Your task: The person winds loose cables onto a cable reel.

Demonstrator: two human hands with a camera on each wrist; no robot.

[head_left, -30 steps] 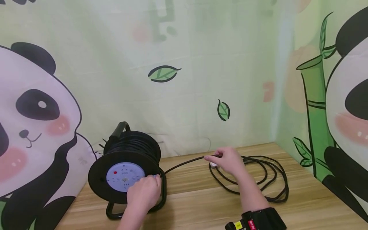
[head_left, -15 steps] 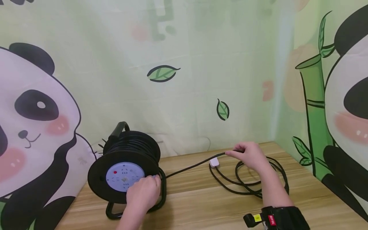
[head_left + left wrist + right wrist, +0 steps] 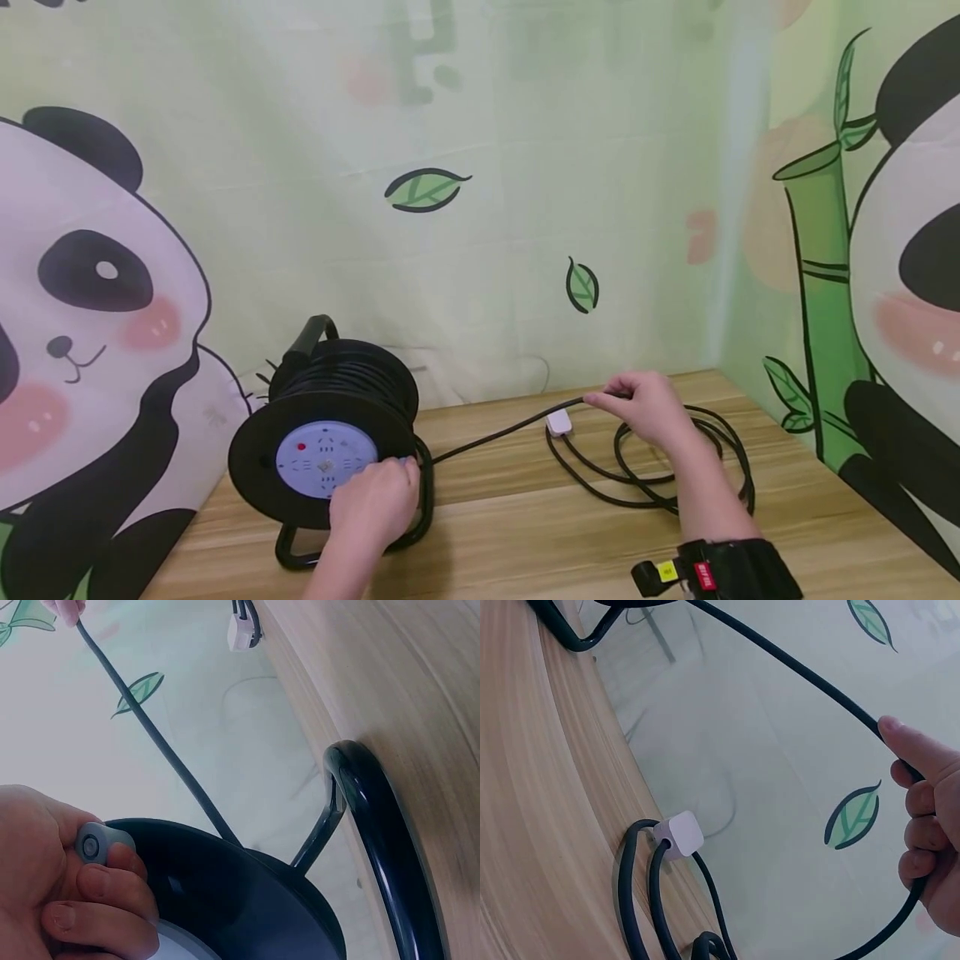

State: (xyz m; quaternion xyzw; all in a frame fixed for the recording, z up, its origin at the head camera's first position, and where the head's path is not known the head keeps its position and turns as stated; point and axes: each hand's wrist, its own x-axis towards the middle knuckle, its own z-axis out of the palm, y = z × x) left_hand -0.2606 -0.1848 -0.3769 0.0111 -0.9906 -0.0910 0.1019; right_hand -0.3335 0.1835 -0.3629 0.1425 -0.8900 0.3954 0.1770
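A black cable reel [image 3: 251,475] with a pale blue socket face [image 3: 307,475] stands at the left of the table, cable wound on its drum. My left hand [image 3: 378,500] is at the right side of its face, fingers curled round a small grey knob [image 3: 101,841], as the left wrist view shows. From the drum a black cable [image 3: 495,435] runs out to my right hand [image 3: 652,410]. That hand holds it above the table, thumb along the cable and fingers wrapped round it in the right wrist view. Below the cable sits a white plug [image 3: 558,423].
Loose cable loops [image 3: 738,450] lie on the wooden table [image 3: 525,542] beneath the right forearm. A black tubular stand [image 3: 386,847] supports the reel. Behind the table hangs a light green cloth backdrop [image 3: 487,292] with pandas and leaves.
My right hand has moved right along with the cable, then slightly back left. The white plug has come into fuller view and the loops have shifted. My left hand stays at the knob.
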